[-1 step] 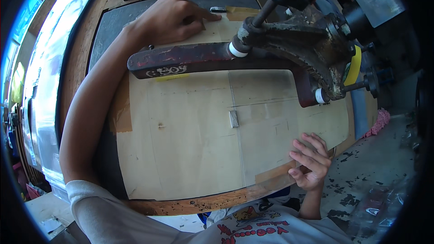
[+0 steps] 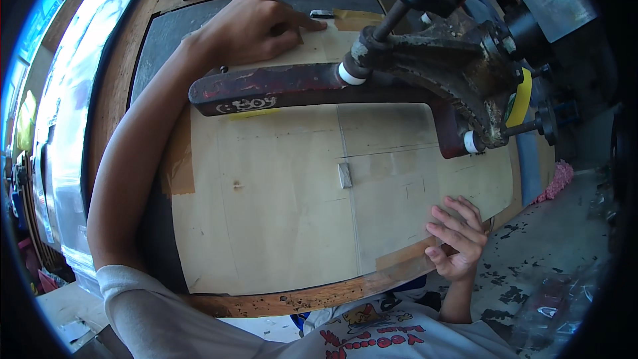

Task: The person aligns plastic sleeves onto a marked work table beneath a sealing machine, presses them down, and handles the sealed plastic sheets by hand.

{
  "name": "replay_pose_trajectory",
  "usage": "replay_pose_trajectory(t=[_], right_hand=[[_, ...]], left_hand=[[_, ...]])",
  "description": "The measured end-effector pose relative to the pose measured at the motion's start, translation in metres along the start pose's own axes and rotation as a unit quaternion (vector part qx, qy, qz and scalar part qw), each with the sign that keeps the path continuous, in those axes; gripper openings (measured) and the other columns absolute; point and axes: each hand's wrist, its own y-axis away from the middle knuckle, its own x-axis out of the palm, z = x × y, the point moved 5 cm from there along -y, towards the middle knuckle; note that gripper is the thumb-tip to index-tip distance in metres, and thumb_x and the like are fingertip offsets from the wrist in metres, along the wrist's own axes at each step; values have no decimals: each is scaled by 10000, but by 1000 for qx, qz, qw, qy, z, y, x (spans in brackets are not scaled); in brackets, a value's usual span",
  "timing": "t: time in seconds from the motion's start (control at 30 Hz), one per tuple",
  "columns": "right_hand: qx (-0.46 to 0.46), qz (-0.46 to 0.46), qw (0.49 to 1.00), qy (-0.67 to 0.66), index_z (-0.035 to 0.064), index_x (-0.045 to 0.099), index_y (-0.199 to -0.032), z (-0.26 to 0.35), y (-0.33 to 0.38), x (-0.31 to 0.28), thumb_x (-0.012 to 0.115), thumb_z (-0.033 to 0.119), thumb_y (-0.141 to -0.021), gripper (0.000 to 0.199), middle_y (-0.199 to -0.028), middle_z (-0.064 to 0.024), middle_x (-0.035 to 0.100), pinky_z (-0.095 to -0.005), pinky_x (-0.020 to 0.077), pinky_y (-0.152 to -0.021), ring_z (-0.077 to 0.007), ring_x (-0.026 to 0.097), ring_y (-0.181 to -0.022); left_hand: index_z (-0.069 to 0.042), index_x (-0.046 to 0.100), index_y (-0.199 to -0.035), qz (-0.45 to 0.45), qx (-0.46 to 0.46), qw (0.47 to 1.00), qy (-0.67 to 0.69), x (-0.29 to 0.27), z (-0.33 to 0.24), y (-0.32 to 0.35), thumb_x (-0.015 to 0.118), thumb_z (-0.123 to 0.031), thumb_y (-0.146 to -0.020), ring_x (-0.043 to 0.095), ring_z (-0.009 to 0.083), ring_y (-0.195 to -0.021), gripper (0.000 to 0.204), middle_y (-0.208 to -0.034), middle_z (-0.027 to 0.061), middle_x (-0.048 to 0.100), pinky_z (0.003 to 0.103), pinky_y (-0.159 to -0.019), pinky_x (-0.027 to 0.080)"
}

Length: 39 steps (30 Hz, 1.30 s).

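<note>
Head view: I see my left hand (image 2: 256, 26) curled, fingertips pressing the far edge of the pale paper sheet (image 2: 286, 199). Between my hands runs a dark red machine arm (image 2: 279, 90). My right hand (image 2: 457, 239) rests open on the near corner. Thin, floppy, tearable, I judge; best held flat by its edges.

Under my left hand (image 2: 256, 26) and right hand (image 2: 455, 239) the board (image 2: 279, 213) is pale, matt paper or card, smooth, patched with brown tape (image 2: 178, 166). The table (image 2: 299, 299) rim is worn, scuffed wood. The machine arm (image 2: 279, 90) is cast metal, its dark red paint chipped and grimy. My sleeve (image 2: 133, 299) is white cloth.
</note>
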Motion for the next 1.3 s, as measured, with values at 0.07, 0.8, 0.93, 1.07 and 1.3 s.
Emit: replay_pose_trajectory(t=[0.07,0.8,0.93,1.07,1.3], right_hand=[[16,-2,1000,4,123,814,-978,-1,0,0,759,409,-855,316,-1104,-83,774,-525,453,-1047,-334,664,-1149],[-35,65,997,25,239,815,-1031,4,-5,-2,761,577,-791,419,-1240,-63,737,-539,390,-1084,-364,577,-1243],[-32,71,996,37,269,816,-1042,6,-3,0,761,603,-770,435,-1274,-62,722,-546,382,-1084,-366,556,-1260],[-40,90,994,42,306,819,-1052,9,-5,2,761,612,-760,426,-1316,-62,702,-552,368,-1090,-377,543,-1274],[-52,92,993,49,314,818,-1063,8,-6,1,748,624,-769,433,-1330,-62,694,-556,362,-1091,-385,535,-1287]], left_hand=[[-82,753,-1165,0,6,1000,-28,-1,4,0,536,-146,-864,706,298,-757,376,-957,187,747,405,-765,580],[-75,759,-1195,25,28,999,33,-15,-12,-4,584,-140,-855,745,269,-737,387,-908,176,770,391,-713,593],[-43,752,-1185,22,18,999,19,-14,-12,-2,589,-148,-857,746,288,-779,381,-964,195,766,393,-735,591],[-26,760,-1147,39,4,999,13,-17,-14,-2,586,-151,-846,742,319,-789,370,-995,234,750,411,-734,586],[-18,757,-1136,19,11,999,26,-15,-17,-2,570,-142,-842,740,347,-805,370,-1000,254,740,423,-743,584]])
